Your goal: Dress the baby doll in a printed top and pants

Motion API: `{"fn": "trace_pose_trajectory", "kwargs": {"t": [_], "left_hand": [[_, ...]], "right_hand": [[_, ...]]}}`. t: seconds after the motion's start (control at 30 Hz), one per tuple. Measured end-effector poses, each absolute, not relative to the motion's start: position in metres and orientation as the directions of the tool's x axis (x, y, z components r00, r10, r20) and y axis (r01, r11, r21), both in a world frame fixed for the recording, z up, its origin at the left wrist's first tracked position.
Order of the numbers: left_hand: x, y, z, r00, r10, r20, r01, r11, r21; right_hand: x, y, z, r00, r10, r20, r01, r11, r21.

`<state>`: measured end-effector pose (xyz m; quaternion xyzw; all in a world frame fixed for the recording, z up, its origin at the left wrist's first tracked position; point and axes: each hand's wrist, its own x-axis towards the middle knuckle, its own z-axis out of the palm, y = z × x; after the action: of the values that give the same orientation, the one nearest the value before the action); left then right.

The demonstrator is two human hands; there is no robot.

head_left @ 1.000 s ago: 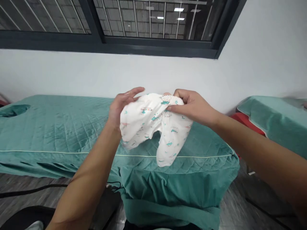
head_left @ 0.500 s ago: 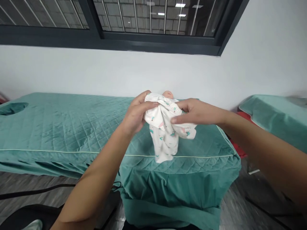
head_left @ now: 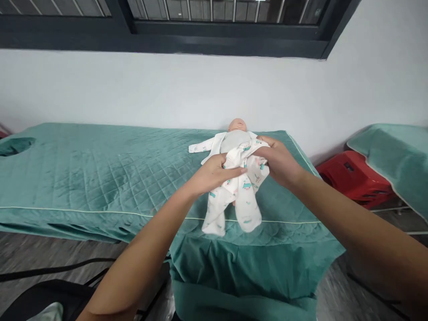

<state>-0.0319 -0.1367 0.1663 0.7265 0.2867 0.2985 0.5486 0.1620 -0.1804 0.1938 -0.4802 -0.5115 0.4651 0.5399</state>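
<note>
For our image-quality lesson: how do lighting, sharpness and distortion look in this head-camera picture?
Head view: soft, even light, no glare; the printed baby garment gripped by the left hand and right hand, and the doll on the bed, are sharp; the floor at lower right smears; the wide lens slants the window frame.
</note>
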Motion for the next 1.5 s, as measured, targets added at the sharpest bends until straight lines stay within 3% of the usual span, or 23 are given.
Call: {"fn": "trace_pose_trajectory", "kwargs": {"t": [0.1,0.3,0.37,0.5,0.57,0.63,0.77,0.9,0.97,1.03,1.1,1.2,1.3,1.4,1.5], "left_hand": [[-0.032,-0.131,0.16,0.564,0.804,0.188,0.035,-0.25,0.968],[-0.027,-0.117,0.171,0.459,0.851,0.256,-0.387,-0.068,0.919],[-0.023,-0.114,0.177,0.447,0.862,0.242,-0.465,-0.007,0.885],[-0.018,-0.112,0.18,0.499,0.857,0.129,-0.459,0.135,0.878],[-0.016,-0.114,0.176,0.534,0.842,0.079,-0.43,0.19,0.883],[-0.017,-0.116,0.17,0.565,0.823,0.061,-0.412,0.218,0.885],[-0.026,-0.12,0.159,0.657,0.754,0.034,-0.286,0.207,0.936],[-0.037,-0.124,0.16,0.845,0.534,-0.038,-0.041,0.137,0.99],[-0.038,-0.127,0.163,0.856,0.516,-0.039,-0.011,0.094,0.996],[-0.036,-0.129,0.164,0.791,0.612,0.016,-0.094,0.096,0.991],[-0.033,-0.13,0.162,0.711,0.7,0.062,-0.201,0.119,0.972],[-0.029,-0.13,0.154,0.713,0.7,0.032,-0.227,0.187,0.956],[-0.027,-0.13,0.144,0.751,0.66,-0.04,-0.18,0.263,0.948],[-0.025,-0.134,0.136,0.787,0.614,-0.064,-0.152,0.294,0.944],[-0.022,-0.138,0.134,0.839,0.541,-0.064,-0.123,0.302,0.945]], "right_hand": [[0.166,-0.175,0.187,0.035,0.99,0.137,-0.115,0.141,-0.983],[0.177,-0.166,0.197,-0.13,0.983,0.129,-0.157,0.108,-0.982],[0.178,-0.165,0.198,-0.285,0.955,0.085,-0.084,0.063,-0.994],[0.176,-0.168,0.195,-0.557,0.816,-0.153,0.228,-0.028,-0.973],[0.174,-0.172,0.192,-0.519,0.839,-0.167,0.278,-0.019,-0.96],[0.172,-0.174,0.187,-0.392,0.917,-0.076,0.246,0.025,-0.969],[0.171,-0.171,0.179,-0.068,0.985,0.156,0.046,0.159,-0.986],[0.166,-0.171,0.18,0.037,0.985,0.168,-0.178,0.172,-0.969],[0.164,-0.175,0.182,0.036,0.993,0.111,-0.186,0.116,-0.976],[0.164,-0.18,0.182,-0.051,0.997,0.053,-0.133,0.046,-0.99],[0.168,-0.185,0.181,-0.242,0.97,0.0,-0.028,-0.007,-1.0],[0.173,-0.191,0.18,-0.49,0.868,-0.074,0.143,-0.004,-0.99],[0.174,-0.193,0.179,-0.41,0.911,-0.053,0.124,-0.002,-0.992],[0.168,-0.195,0.176,-0.211,0.977,0.004,-0.082,-0.014,-0.997],[0.164,-0.197,0.172,-0.169,0.985,0.026,-0.242,-0.015,-0.97]]}}
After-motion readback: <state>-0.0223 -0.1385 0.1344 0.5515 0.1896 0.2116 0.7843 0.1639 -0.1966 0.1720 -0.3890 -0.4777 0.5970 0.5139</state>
